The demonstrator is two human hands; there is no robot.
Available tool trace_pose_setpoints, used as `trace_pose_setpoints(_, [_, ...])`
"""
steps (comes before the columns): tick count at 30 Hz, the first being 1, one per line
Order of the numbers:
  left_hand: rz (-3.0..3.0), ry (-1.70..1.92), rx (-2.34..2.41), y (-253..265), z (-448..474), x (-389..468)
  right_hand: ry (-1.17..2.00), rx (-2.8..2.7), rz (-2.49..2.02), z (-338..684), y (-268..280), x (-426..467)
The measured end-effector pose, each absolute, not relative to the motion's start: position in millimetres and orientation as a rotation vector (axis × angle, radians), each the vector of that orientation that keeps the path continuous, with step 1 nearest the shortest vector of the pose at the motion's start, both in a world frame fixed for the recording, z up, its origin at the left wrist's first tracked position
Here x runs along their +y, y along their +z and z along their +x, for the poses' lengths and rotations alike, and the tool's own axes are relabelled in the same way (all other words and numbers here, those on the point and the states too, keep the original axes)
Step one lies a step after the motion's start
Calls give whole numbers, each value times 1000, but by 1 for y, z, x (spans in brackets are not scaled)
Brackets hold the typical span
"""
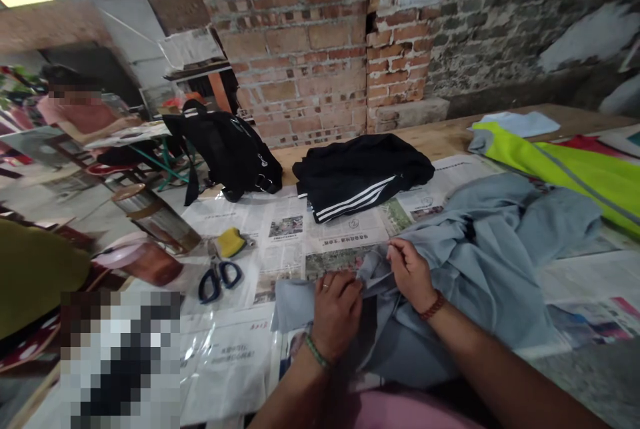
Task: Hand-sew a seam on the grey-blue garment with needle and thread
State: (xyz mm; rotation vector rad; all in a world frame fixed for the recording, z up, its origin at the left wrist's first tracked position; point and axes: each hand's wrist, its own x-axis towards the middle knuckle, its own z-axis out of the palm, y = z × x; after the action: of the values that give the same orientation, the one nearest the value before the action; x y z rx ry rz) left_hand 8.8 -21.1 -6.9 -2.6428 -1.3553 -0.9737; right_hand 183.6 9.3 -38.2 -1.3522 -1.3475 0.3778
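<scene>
The grey cloth (490, 255) lies rumpled on the counter (447, 137), toward four o'clock, one flap reaching past the left hand (337, 312) to nine. That hand's fingers curl down onto the cloth; the right hand (413, 275) has thumb and forefinger together, though what they pinch I cannot tell. Handling it well probably means keeping the cloth lightly taut between both hands, loose folds pushed aside. It looks thin, matte and soft; the newsprint (225, 362) beneath is flat under glossy film.
</scene>
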Motion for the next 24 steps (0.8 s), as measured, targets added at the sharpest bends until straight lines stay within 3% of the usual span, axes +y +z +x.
trace_pose_setpoints(5, [-2668,-1209,-1144,-8,-2,-22,328,-1403,-1301,186,-38,8])
trace_pose_setpoints(11, [-2721,-1208,-1017,-5,-2,-25,150,-1674,-1079,192,-19,-2])
trace_pose_setpoints(24, [-2781,-1165,-941,-9,-1,-25,214,-2231,-1071,201,-12,-28])
